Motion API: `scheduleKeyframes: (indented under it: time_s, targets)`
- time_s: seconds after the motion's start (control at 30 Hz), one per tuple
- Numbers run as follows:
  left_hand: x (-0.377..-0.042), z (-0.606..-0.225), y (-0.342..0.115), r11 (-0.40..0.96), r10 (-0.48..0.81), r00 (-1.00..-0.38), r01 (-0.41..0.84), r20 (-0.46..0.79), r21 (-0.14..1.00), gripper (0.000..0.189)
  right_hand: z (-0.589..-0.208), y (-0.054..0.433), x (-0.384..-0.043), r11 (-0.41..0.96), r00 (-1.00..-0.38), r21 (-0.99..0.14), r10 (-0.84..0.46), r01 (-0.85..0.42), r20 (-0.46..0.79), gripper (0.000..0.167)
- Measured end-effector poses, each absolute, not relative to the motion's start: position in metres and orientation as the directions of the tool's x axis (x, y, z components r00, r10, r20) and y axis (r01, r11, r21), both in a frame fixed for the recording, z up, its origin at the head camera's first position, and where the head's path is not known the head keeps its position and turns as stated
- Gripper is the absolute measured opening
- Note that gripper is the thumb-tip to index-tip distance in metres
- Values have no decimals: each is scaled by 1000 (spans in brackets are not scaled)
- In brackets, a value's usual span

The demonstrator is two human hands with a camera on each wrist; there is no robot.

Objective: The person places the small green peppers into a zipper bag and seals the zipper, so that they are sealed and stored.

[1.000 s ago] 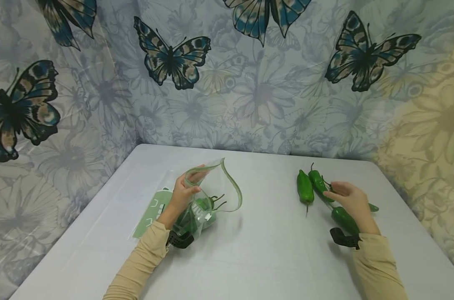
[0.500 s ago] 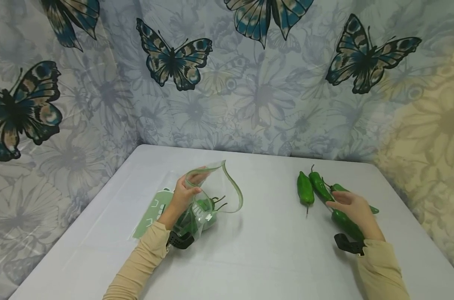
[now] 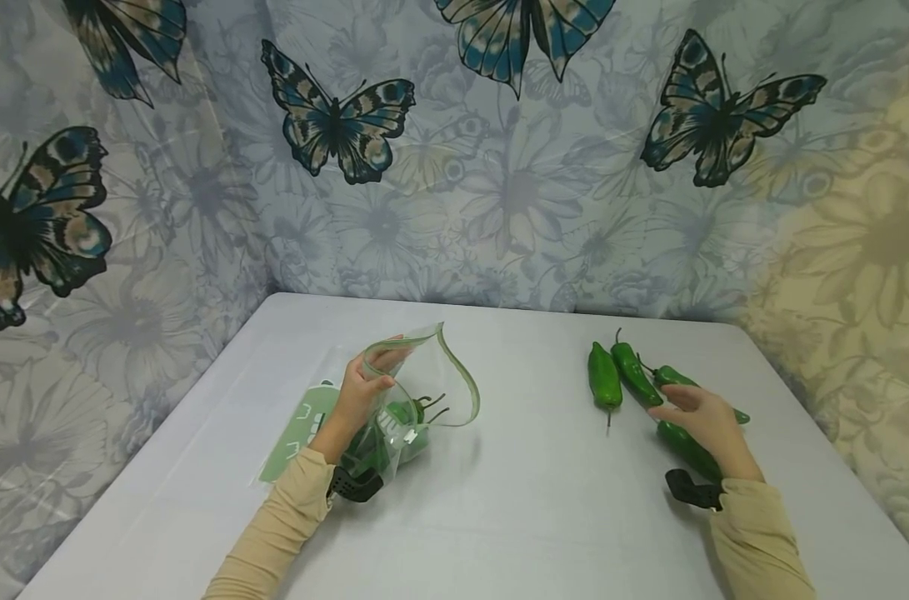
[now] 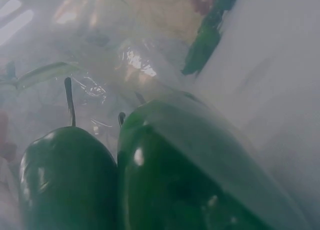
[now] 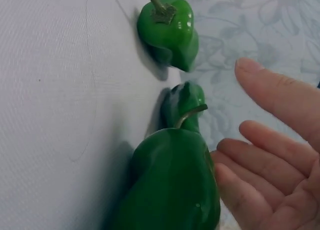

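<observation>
My left hand (image 3: 360, 396) holds a clear plastic bag with a green-edged mouth (image 3: 475, 392) by its rim, thumb inside and fingers outside. The mouth gapes to the right. Green peppers (image 3: 387, 446) lie in the bag; in the left wrist view two peppers (image 4: 70, 180) fill the foreground behind hazy plastic. Over at the right, my right hand (image 3: 701, 421) hovers above loose green peppers, fingers extended and nothing in its grasp. The right wrist view has a large pepper (image 5: 172, 185) beside the fingers (image 5: 280, 97); whether they touch is unclear.
Left of the bag lies a flat green-and-clear package (image 3: 304, 425) with white print. Several loose peppers (image 3: 604, 375) are grouped on the right of the white table (image 3: 529, 467). Butterfly-patterned fabric (image 3: 514, 208) rises behind the table's back edge.
My right hand has drawn slightly nearer to me, uncovering more of a pepper behind it. The left hand keeps its hold on the bag. The head view has shifted a little.
</observation>
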State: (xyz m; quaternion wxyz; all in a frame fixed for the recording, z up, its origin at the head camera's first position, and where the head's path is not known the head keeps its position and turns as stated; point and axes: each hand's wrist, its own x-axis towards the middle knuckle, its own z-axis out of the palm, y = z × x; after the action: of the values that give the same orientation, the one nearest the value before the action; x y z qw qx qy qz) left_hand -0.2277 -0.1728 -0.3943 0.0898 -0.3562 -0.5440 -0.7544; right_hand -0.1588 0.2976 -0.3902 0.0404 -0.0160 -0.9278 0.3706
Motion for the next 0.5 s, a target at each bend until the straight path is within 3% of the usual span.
scheduleKeyframes:
  time_s: [0.5]
  targets:
    - [-229,-394,-173,-411,254,-720,524,645,746,54,-389,306,-156,781,-994,-615,86,107,-65,63]
